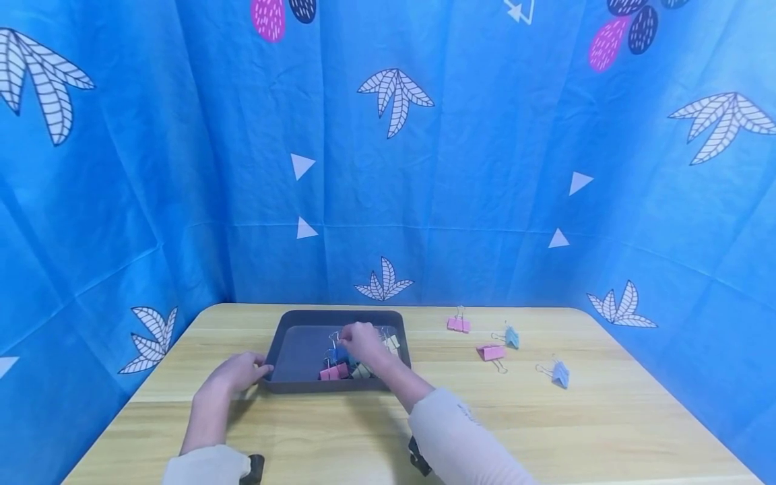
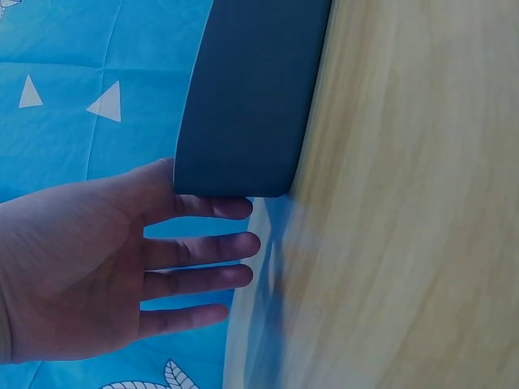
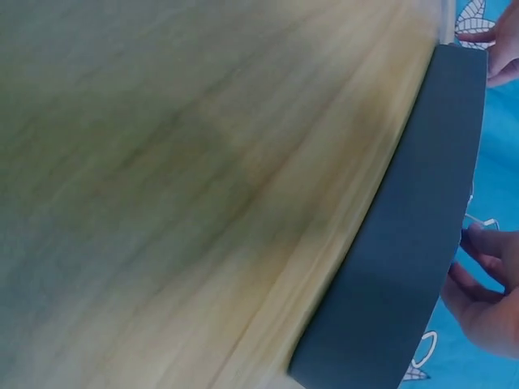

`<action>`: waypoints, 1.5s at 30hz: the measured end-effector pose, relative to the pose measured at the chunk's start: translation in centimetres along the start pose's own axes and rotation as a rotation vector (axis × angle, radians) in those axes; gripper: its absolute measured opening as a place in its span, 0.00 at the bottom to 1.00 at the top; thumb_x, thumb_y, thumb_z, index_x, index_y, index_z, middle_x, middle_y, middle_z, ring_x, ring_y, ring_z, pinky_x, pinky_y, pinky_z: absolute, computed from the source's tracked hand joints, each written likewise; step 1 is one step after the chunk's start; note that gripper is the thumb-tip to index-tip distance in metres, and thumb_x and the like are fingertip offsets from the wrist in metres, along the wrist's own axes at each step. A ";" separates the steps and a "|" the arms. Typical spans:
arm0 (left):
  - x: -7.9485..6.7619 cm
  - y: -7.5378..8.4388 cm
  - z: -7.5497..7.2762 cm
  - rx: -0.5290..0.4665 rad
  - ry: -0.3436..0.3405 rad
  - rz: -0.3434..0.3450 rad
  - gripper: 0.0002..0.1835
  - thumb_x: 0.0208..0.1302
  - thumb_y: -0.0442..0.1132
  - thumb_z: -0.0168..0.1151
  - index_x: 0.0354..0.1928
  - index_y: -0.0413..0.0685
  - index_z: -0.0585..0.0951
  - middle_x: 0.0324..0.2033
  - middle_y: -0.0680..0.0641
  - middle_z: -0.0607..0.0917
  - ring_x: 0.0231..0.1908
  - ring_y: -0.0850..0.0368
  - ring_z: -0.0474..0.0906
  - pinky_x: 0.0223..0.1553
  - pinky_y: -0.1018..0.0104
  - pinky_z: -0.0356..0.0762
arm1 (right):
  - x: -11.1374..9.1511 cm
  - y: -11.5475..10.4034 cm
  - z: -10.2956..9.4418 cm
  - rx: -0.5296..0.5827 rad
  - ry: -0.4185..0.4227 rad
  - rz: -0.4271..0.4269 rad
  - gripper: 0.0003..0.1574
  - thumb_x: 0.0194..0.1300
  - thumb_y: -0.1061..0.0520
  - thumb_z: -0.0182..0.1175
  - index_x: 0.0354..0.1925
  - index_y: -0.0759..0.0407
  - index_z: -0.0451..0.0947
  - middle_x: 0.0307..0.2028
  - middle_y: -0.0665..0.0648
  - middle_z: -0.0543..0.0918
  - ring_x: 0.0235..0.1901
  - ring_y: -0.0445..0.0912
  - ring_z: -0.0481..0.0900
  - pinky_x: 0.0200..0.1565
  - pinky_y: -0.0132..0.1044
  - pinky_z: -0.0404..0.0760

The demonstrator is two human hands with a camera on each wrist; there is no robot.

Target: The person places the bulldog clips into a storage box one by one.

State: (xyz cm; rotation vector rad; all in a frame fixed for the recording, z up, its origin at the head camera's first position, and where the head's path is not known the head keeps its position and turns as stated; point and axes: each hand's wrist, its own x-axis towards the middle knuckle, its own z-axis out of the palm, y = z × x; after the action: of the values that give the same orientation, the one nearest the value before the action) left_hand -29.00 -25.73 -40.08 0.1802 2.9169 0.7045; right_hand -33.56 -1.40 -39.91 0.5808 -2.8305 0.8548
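Observation:
A dark grey tray [image 1: 297,386] holds several binder clips, among them a pink binder clip [image 1: 332,372], a blue binder clip [image 1: 341,353] and pale yellow-green ones [image 1: 361,371], heaped in its right half. At the tray's near left corner, my left hand [image 1: 238,371] touches the wall; in the left wrist view its fingers [image 2: 207,247] are straight and spread, the thumb partly hidden behind the rim. Inside the tray my right hand [image 1: 365,344] reaches over the heap, its curled fingertips pinching at the blue clip. The tray wall and the hand partly cover that grip.
Right of the tray on the wooden table [image 1: 339,431] lie a pink clip [image 1: 459,325], another pink clip [image 1: 490,352], a teal clip [image 1: 512,337] and a light blue clip [image 1: 560,374]. A blue patterned curtain [image 1: 485,168] surrounds the table's back and sides.

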 end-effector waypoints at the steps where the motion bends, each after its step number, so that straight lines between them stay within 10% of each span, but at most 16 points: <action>1: 0.0 0.0 0.0 0.000 0.000 0.004 0.21 0.67 0.41 0.52 0.52 0.28 0.75 0.45 0.33 0.78 0.47 0.36 0.72 0.48 0.41 0.68 | 0.0 0.0 0.1 -0.001 -0.012 -0.004 0.06 0.60 0.60 0.61 0.34 0.61 0.83 0.32 0.54 0.84 0.31 0.44 0.80 0.33 0.31 0.78; 29: 0.0 -0.2 -0.1 -0.008 0.007 0.037 0.19 0.66 0.40 0.53 0.50 0.29 0.76 0.43 0.34 0.79 0.46 0.39 0.73 0.47 0.43 0.68 | -0.5 0.2 0.3 -0.019 -0.051 -0.066 0.05 0.60 0.60 0.60 0.33 0.59 0.82 0.29 0.50 0.82 0.31 0.42 0.78 0.37 0.32 0.77; 45: -0.1 0.0 -0.2 -0.014 -0.001 0.022 0.18 0.66 0.40 0.53 0.49 0.32 0.77 0.40 0.38 0.80 0.40 0.46 0.74 0.45 0.45 0.70 | -3.5 2.1 -5.5 0.190 0.120 -0.086 0.08 0.62 0.59 0.58 0.37 0.62 0.81 0.35 0.54 0.82 0.35 0.45 0.79 0.40 0.37 0.78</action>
State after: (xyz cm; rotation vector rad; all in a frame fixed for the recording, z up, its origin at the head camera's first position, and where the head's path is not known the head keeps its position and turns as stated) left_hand -28.97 -25.80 -39.89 0.2114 2.9127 0.7277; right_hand -31.16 4.35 -37.21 0.6464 -2.6149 1.1108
